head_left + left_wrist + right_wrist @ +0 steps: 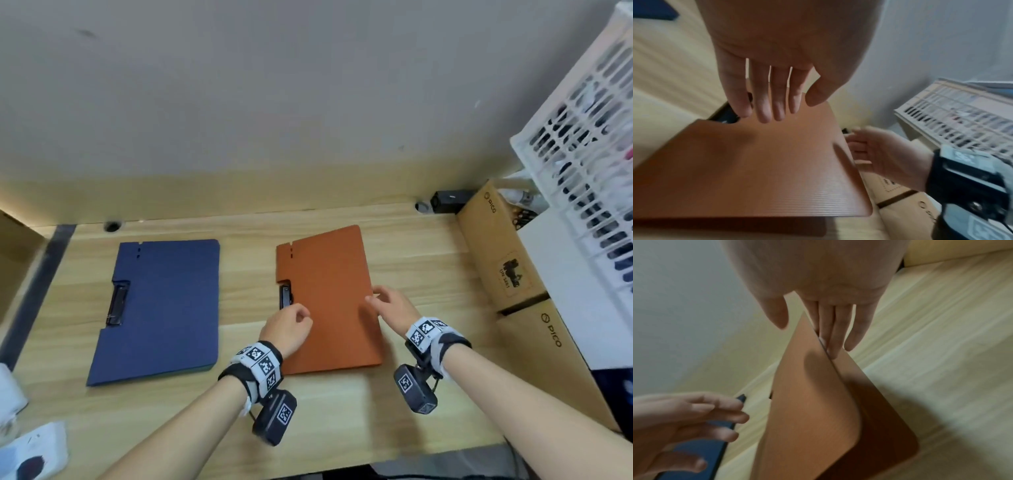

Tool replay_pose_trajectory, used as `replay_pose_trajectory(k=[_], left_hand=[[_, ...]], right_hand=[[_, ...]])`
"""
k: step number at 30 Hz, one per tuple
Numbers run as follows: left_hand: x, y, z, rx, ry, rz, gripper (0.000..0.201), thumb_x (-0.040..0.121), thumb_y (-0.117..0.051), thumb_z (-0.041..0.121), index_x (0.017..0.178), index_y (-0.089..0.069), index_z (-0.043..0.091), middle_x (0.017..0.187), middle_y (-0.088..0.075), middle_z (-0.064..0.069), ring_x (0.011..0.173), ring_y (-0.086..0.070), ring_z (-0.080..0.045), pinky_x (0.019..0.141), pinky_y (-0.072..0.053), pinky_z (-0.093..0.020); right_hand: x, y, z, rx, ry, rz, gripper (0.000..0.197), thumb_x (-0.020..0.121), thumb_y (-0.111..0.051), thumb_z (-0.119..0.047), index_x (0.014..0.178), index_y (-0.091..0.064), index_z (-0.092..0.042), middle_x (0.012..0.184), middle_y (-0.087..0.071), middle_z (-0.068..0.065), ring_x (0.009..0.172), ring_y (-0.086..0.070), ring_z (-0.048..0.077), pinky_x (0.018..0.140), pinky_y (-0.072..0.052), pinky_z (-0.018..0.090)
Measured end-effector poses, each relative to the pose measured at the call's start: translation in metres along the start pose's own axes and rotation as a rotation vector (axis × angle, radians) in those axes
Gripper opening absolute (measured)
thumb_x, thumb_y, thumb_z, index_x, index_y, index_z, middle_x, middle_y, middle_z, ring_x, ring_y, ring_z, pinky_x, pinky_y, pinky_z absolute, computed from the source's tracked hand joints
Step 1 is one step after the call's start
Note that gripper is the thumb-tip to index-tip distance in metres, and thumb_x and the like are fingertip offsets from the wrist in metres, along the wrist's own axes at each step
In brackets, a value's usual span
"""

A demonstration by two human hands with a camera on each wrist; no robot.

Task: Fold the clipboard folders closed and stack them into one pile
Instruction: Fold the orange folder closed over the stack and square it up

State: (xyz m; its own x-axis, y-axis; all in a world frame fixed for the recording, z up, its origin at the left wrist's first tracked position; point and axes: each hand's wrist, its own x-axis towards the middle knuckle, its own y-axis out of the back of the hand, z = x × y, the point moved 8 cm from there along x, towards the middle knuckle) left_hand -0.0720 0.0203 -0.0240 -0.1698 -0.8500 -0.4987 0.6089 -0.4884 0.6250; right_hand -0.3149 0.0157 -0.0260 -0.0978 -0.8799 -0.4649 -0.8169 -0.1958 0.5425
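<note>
While both folders already look folded shut, the step in hand seems to be picking up the orange folder (329, 301), centre-right of the head view, to stack it on the blue folder (161, 308) at centre-left. Right hand (394, 305) has straight fingers under its right edge, thumb above, cover lifted a bit. Left hand (287, 329), fingers relaxed, hovers at the clip side & holds nothing. Next: grip both sides, carry left w/o cover flapping open

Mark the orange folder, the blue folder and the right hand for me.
orange folder (329, 308): head view, middle of its top cover.
blue folder (164, 308): head view, centre of its closed cover.
right hand (392, 305): head view, back of the hand at the orange folder's right edge.
</note>
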Motion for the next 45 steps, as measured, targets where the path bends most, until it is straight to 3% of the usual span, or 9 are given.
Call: replay_pose_trajectory(k=[5, 11, 14, 16, 18, 30, 36, 42, 45], left_hand=[[0.012, -0.010, -0.060, -0.081, 0.255, 0.067, 0.042, 0.090, -0.051, 0.024, 0.131, -0.052, 0.017, 0.134, -0.056, -0.004, 0.119, -0.056, -0.022, 0.100, -0.043, -0.035], [0.016, -0.028, -0.092, -0.350, 0.492, 0.113, 0.055, 0.089, -0.057, 0.019, 0.140, -0.043, 0.006, 0.138, -0.053, -0.010, 0.126, -0.051, -0.028, 0.106, -0.039, -0.036], [0.019, -0.030, -0.096, -0.544, 0.587, 0.166, 0.036, 0.080, -0.065, 0.019, 0.113, -0.065, 0.004, 0.112, -0.065, -0.013, 0.112, -0.059, -0.032, 0.092, -0.047, -0.034], [0.022, -0.026, -0.093, -0.652, 0.571, 0.178, 0.011, 0.077, -0.067, 0.015, 0.085, -0.070, 0.008, 0.088, -0.070, -0.009, 0.094, -0.066, -0.031, 0.073, -0.050, -0.028], [0.024, -0.022, -0.087, -0.722, 0.544, 0.172, 0.017, 0.081, -0.068, 0.008, 0.098, -0.069, 0.004, 0.087, -0.070, -0.007, 0.086, -0.067, -0.023, 0.068, -0.051, -0.026], [0.023, 0.046, -0.126, -0.956, 0.400, 0.267, 0.049, 0.077, -0.075, 0.015, 0.123, -0.061, 0.005, 0.119, -0.069, -0.015, 0.110, -0.066, -0.031, 0.100, -0.049, -0.052], [-0.002, 0.116, -0.195, -0.900, 0.356, 0.399, 0.020, 0.086, -0.068, 0.004, 0.106, -0.067, 0.009, 0.104, -0.073, -0.010, 0.102, -0.068, -0.026, 0.097, -0.052, -0.047], [-0.036, 0.179, -0.285, -0.877, 0.372, 0.572, 0.043, 0.085, -0.069, 0.003, 0.127, -0.060, 0.003, 0.119, -0.066, -0.006, 0.105, -0.062, -0.016, 0.089, -0.047, -0.025], [-0.044, 0.201, -0.316, -0.835, 0.379, 0.621, 0.054, 0.084, -0.072, 0.005, 0.135, -0.053, 0.004, 0.135, -0.058, -0.008, 0.122, -0.055, -0.018, 0.100, -0.041, -0.025]], right_hand=[[0.021, -0.018, 0.040, -0.171, -0.091, -0.053, 0.052, 0.085, -0.068, -0.020, 0.132, -0.052, -0.007, 0.124, -0.063, 0.010, 0.109, -0.062, 0.024, 0.099, -0.047, 0.038], [0.041, -0.036, 0.053, -0.333, -0.084, -0.024, 0.058, 0.081, -0.066, -0.023, 0.135, -0.048, -0.013, 0.127, -0.048, 0.009, 0.108, -0.059, 0.026, 0.094, -0.046, 0.032], [0.046, -0.038, 0.057, -0.359, -0.084, 0.003, 0.061, 0.082, -0.067, -0.026, 0.137, -0.044, -0.014, 0.125, -0.045, 0.009, 0.106, -0.058, 0.027, 0.092, -0.045, 0.031], [0.049, -0.039, 0.058, -0.344, -0.078, 0.000, 0.065, 0.081, -0.069, -0.031, 0.137, -0.042, -0.015, 0.124, -0.044, 0.008, 0.103, -0.059, 0.027, 0.093, -0.046, 0.032], [0.052, -0.042, 0.059, -0.301, -0.080, -0.003, 0.070, 0.079, -0.072, -0.036, 0.139, -0.041, -0.016, 0.123, -0.045, 0.007, 0.100, -0.060, 0.025, 0.093, -0.051, 0.035], [0.063, -0.094, 0.005, -0.033, -0.015, -0.019, 0.081, 0.076, -0.080, -0.037, 0.142, -0.038, -0.016, 0.125, -0.063, 0.002, 0.109, -0.062, 0.022, 0.097, -0.048, 0.037], [0.069, -0.164, -0.065, -0.001, 0.028, -0.005, 0.075, 0.073, -0.083, -0.032, 0.136, -0.045, -0.018, 0.095, -0.059, -0.008, 0.091, -0.061, 0.017, 0.086, -0.050, 0.034], [0.072, -0.260, -0.126, 0.018, 0.031, -0.056, 0.067, 0.069, -0.086, -0.030, 0.123, -0.048, -0.017, 0.089, -0.060, -0.011, 0.088, -0.063, 0.017, 0.088, -0.052, 0.039], [0.075, -0.294, -0.144, 0.015, 0.041, -0.064, 0.066, 0.066, -0.088, -0.032, 0.118, -0.048, -0.019, 0.093, -0.064, -0.006, 0.089, -0.065, 0.018, 0.087, -0.053, 0.041]])
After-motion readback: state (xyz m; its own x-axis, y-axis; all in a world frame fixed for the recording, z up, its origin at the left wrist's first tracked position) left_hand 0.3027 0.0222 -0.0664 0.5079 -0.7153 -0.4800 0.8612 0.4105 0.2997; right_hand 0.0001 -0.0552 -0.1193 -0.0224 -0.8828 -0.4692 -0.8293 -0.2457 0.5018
